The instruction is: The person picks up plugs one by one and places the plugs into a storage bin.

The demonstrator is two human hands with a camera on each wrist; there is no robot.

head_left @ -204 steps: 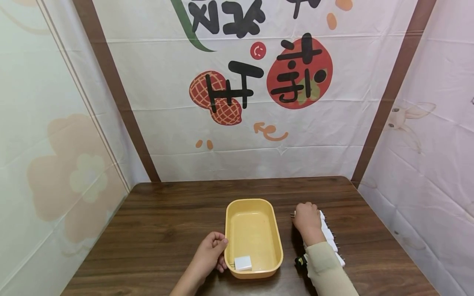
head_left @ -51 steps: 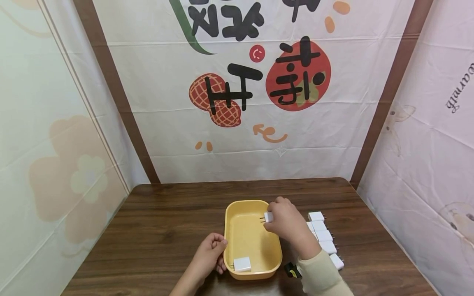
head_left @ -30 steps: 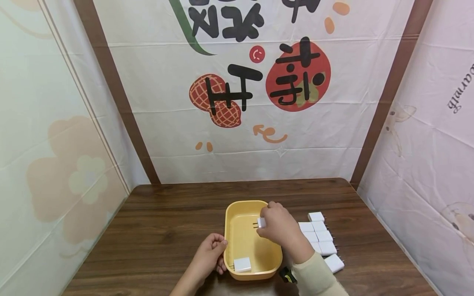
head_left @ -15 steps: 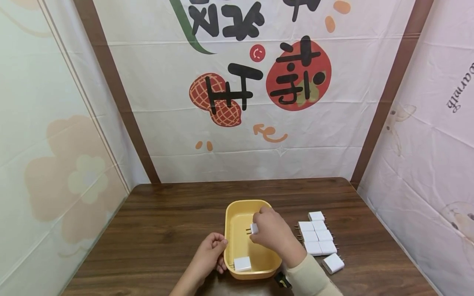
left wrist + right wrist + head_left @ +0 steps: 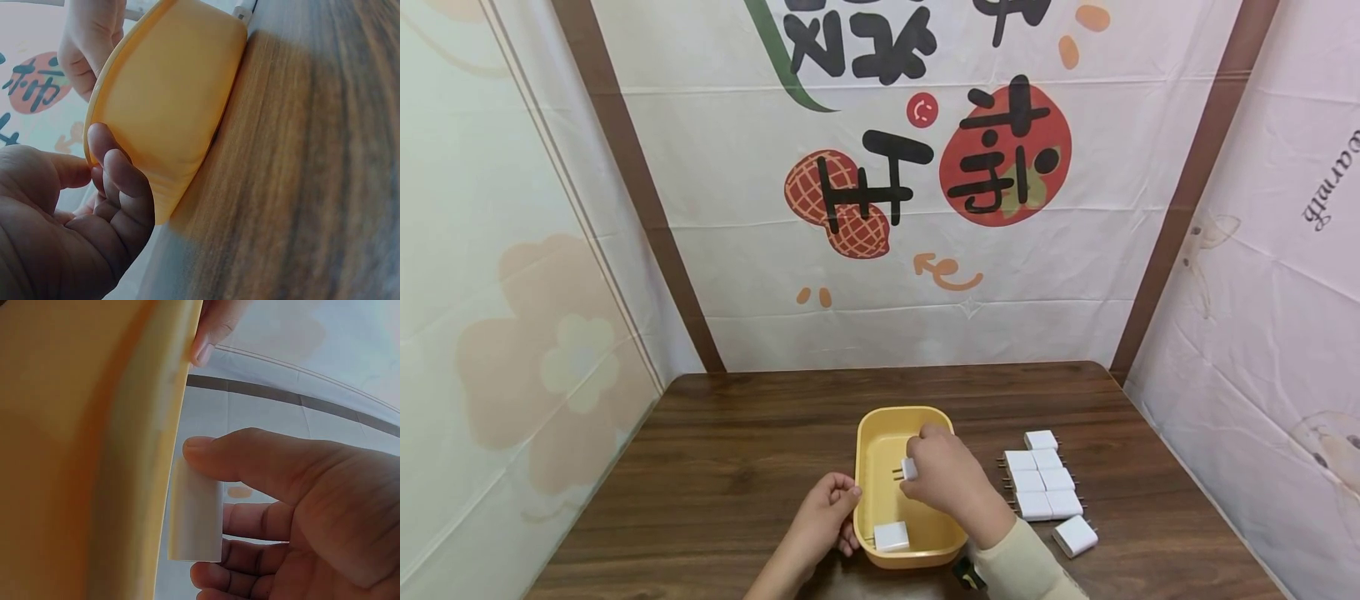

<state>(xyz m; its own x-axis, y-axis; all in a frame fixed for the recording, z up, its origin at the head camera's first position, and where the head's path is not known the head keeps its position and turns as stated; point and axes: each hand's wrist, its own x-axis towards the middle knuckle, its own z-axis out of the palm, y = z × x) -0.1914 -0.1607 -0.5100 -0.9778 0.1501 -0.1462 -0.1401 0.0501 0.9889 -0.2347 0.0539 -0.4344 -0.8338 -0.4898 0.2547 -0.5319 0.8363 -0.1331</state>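
A yellow rectangular tray (image 5: 917, 560) stands on the table in the head view. My left hand (image 5: 822, 515) pinches its left rim; in the left wrist view the thumb lies inside the rim and the curled fingers against the outer wall. My right hand (image 5: 951, 479) is over the tray's right half and holds a white plug adapter (image 5: 909, 470), prongs pointing left. The right wrist view shows this adapter (image 5: 197, 512) between thumb and fingers, beside the tray wall. Another white plug adapter (image 5: 891, 537) lies in the tray's near left corner, prongs toward the left wall.
Right of the tray, several white plug adapters (image 5: 1043, 481) lie in two touching columns, prongs outward. One adapter (image 5: 1041, 439) sits at their far end, and a tilted one (image 5: 1076, 535) at the near end. A dark wood table (image 5: 752, 450) bears everything; printed curtains enclose it.
My right hand has gone from the adapters on the right to over the tray, bringing one adapter, and has kept drifting left and nearer. The left hand has stayed at the rim.
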